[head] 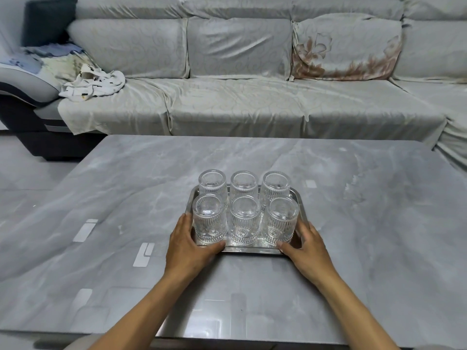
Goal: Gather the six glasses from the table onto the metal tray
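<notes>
Head view showed six ribbed clear glasses, upside down in two rows of three, all on one shiny rectangular metal tray on the grey marbled table. At left, the left hand gripped the tray's near-left corner, thumb on the rim; at right, the right hand gripped the near-right corner likewise. No writing was legible

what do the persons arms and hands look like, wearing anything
Both forearms are bare: no sleeves reach into view. The left hand and right hand wear no gloves, and no rings, watch or bracelet show on the fingers or wrists. Nails look short and plain.
</notes>
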